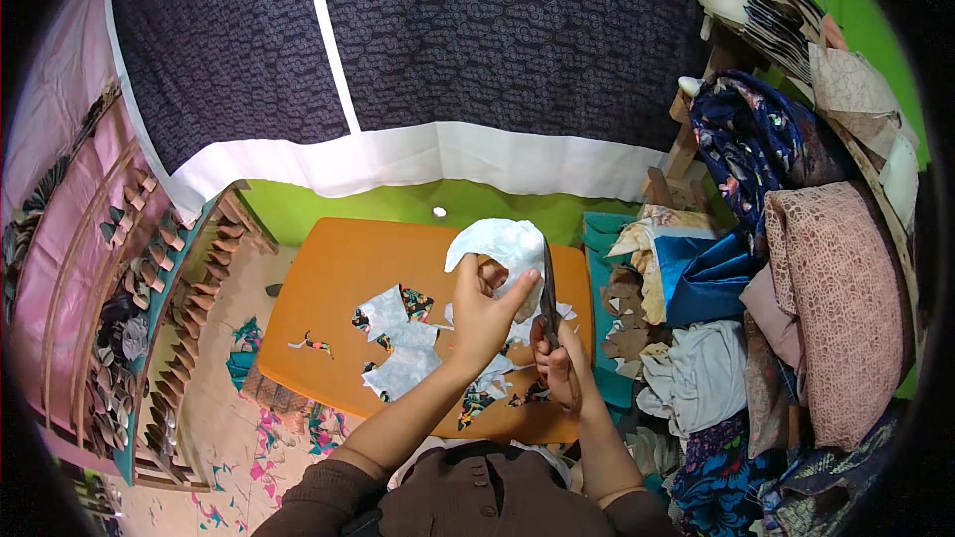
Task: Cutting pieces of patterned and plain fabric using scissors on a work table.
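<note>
Above the orange table (318, 278), my left hand (479, 316) pinches a curved piece of whitish fabric (509, 239) between thumb and fingers. Dark scissors (549, 298) are gripped in my right hand (562, 366), their blades pointing away from me along the fabric's right edge. Whether the blades are apart is hard to make out. Below my hands lie several cut pieces (406, 343), pale on one side and black floral on the other. A small floral scrap (317, 345) rests on the table's left part.
At the left, racks hold rows of shoes (189, 323). Fabric scraps (267, 447) litter the floor beside the table. Piled cloth, including a blue folded fabric (704, 276) and a pink lace bundle (836, 288), stands at the right. A dark patterned curtain (517, 40) hangs behind the table.
</note>
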Demonstrator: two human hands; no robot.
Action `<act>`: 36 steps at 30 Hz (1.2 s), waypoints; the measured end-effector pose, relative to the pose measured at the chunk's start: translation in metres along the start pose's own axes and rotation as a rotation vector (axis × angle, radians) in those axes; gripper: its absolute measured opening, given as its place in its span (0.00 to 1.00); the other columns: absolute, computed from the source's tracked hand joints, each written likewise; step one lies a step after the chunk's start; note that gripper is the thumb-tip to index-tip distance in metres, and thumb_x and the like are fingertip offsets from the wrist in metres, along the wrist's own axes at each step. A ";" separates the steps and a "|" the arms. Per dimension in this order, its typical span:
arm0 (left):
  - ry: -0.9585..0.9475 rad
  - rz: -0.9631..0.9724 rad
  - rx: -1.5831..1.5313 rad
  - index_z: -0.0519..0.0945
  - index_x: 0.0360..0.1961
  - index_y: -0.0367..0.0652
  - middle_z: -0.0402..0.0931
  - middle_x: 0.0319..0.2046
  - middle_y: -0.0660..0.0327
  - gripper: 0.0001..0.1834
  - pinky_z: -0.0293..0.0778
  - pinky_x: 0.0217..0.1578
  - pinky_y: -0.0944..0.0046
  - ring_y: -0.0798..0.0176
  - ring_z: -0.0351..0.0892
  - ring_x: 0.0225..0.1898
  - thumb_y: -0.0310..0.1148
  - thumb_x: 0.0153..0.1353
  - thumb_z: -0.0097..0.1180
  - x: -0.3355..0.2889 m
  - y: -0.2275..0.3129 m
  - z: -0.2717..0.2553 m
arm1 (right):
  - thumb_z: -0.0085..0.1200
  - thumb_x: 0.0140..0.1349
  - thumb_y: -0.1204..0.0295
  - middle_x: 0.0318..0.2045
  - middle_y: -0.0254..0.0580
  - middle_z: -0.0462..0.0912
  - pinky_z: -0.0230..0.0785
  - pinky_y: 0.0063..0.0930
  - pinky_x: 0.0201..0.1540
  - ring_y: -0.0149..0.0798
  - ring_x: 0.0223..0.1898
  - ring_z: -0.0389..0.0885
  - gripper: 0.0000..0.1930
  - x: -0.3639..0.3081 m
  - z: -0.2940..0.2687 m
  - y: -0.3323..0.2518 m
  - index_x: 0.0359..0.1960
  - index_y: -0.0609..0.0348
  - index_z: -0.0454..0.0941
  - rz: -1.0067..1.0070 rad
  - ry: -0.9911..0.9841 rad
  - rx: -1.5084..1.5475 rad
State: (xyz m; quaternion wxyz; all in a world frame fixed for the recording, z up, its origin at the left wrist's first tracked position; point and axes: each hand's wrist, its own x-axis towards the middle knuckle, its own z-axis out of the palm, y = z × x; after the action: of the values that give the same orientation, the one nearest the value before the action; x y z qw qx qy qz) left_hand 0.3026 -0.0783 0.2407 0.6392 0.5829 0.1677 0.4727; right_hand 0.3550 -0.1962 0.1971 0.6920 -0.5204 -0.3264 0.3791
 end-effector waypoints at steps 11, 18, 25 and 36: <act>-0.018 -0.065 -0.080 0.61 0.32 0.37 0.73 0.29 0.56 0.17 0.66 0.35 0.72 0.70 0.71 0.32 0.24 0.46 0.59 0.001 0.008 0.000 | 0.45 0.37 0.34 0.20 0.24 0.58 0.44 0.09 0.17 0.17 0.17 0.51 0.36 0.000 -0.002 -0.007 0.32 0.57 0.62 0.184 0.037 -0.013; -0.073 -0.068 -0.009 0.60 0.37 0.35 0.72 0.32 0.54 0.19 0.69 0.35 0.70 0.66 0.72 0.36 0.21 0.47 0.56 0.001 0.004 -0.001 | 0.48 0.36 0.35 0.19 0.24 0.58 0.43 0.09 0.16 0.17 0.16 0.52 0.35 0.002 -0.007 -0.007 0.31 0.56 0.63 0.019 0.001 -0.026; -0.136 -0.120 0.015 0.61 0.37 0.35 0.72 0.32 0.55 0.20 0.70 0.33 0.71 0.67 0.73 0.34 0.21 0.46 0.57 0.001 0.008 -0.005 | 0.45 0.37 0.33 0.18 0.23 0.57 0.43 0.10 0.17 0.17 0.16 0.51 0.36 0.001 -0.002 -0.010 0.30 0.57 0.63 -0.022 0.003 -0.027; -0.181 -0.174 0.067 0.61 0.33 0.37 0.73 0.31 0.54 0.18 0.72 0.30 0.70 0.67 0.74 0.32 0.21 0.46 0.57 0.002 0.007 -0.011 | 0.47 0.39 0.35 0.18 0.22 0.57 0.45 0.10 0.17 0.17 0.17 0.53 0.33 0.000 -0.007 -0.016 0.30 0.55 0.62 0.101 -0.036 0.000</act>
State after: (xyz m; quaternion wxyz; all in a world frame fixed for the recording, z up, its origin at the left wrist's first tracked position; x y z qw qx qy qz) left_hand 0.2919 -0.0712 0.2447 0.6706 0.6273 0.1750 0.3552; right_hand 0.3637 -0.2016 0.2106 0.6660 -0.5291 -0.3122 0.4231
